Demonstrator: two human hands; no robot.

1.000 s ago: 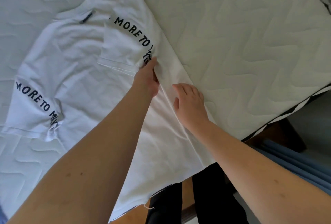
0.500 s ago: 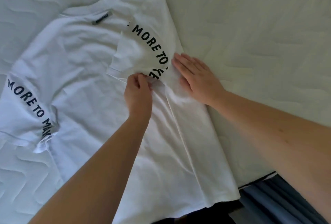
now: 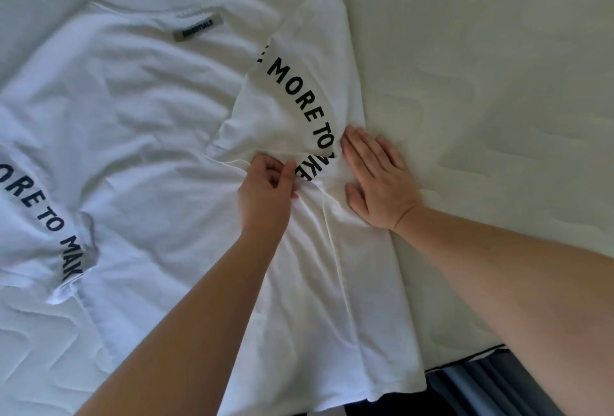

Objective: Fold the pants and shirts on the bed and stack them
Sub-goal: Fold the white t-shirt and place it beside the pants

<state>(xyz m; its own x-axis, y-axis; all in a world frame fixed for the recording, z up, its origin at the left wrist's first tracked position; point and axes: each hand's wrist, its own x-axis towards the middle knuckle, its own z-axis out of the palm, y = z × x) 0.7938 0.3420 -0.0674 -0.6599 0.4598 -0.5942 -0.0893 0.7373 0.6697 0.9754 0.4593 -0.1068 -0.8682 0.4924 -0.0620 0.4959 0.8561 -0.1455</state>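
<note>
A white T-shirt [image 3: 149, 136] with black lettering on both sleeves lies spread across the quilted mattress [image 3: 491, 90], its neck label facing up. Its right sleeve [image 3: 285, 106] is folded inward over the body. My left hand [image 3: 269, 193] pinches the hem of that sleeve, fingers curled around the fabric. Beside it, my right hand [image 3: 378, 179] lies flat, fingers straight, pressing the folded right side of the shirt down on the mattress. The left sleeve [image 3: 36, 216] lies out flat at the left edge of the view.
The mattress edge [image 3: 478, 352] runs along the lower right. Below it there is dark blue fabric [image 3: 498, 385]. Bare mattress stretches to the right of the shirt.
Both hands have moved up the shirt's right side to the folded sleeve. My left hand now pinches the sleeve hem and my right hand presses flat beside it. The view has come closer.
</note>
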